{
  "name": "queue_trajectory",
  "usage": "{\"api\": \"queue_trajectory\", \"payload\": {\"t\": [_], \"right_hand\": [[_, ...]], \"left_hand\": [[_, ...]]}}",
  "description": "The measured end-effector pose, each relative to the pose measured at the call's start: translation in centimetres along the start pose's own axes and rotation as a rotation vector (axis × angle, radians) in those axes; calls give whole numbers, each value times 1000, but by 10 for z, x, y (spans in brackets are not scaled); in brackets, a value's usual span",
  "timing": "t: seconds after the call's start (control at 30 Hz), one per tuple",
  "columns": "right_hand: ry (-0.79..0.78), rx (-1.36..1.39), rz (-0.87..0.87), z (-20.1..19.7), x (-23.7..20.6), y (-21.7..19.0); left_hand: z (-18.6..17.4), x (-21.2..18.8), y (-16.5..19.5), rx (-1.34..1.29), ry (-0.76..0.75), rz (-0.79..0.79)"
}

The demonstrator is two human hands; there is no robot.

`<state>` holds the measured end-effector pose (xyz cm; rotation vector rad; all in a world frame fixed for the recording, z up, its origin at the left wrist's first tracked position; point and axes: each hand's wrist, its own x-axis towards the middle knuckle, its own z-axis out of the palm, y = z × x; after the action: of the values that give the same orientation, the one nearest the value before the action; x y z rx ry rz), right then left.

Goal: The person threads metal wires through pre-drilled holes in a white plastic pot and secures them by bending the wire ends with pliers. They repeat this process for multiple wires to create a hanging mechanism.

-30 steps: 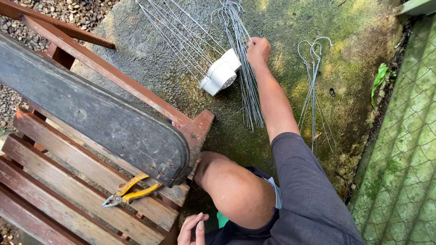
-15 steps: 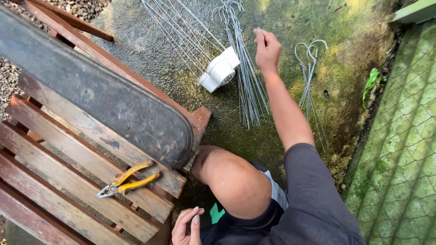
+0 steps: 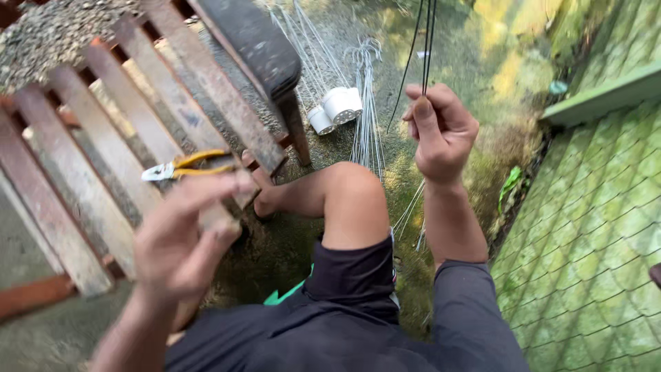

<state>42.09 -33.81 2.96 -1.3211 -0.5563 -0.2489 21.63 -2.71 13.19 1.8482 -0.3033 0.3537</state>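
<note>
My right hand [image 3: 441, 127] is raised in front of me, pinching a few thin dark wire rods [image 3: 425, 41] that run up out of the top of the view. My left hand [image 3: 186, 231] is lifted at the lower left, blurred, its fingers apart and holding nothing. It hovers just below yellow-handled pliers [image 3: 186, 165] lying on a wooden slatted bench [image 3: 103, 151]. My bare knee [image 3: 348, 196] sits between the two hands.
A bundle of light wire rods [image 3: 365, 110] lies on the mossy concrete beside two white rolls [image 3: 336, 107]. A dark plank [image 3: 251, 41] rests across the bench. Green wire mesh [image 3: 592, 227] covers the right side, with gravel at the top left.
My right hand has lifted off the ground, bringing wire rods up with it. My left hand has risen from my lap toward the pliers. The view has swung round.
</note>
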Motion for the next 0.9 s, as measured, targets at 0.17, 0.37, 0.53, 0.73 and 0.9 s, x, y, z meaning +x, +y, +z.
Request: {"api": "queue_trajectory", "payload": {"t": [0.17,0.37,0.53,0.73,0.9], "right_hand": [[-201,150,100,53,-38,-44],[-453,297,295,129,-103,-21],[-691,452,456,169,-139,-6],[-830,488,283,209,-136,-35],[-804,344,220,233,-120,-62]], "left_hand": [[-8,42,63,-28,78,126],[-30,16,64,-184,291,227],[-59,-39,47,-157,436,185],[-77,-74,46,-196,451,106],[-80,-89,39,-238,409,91]]}}
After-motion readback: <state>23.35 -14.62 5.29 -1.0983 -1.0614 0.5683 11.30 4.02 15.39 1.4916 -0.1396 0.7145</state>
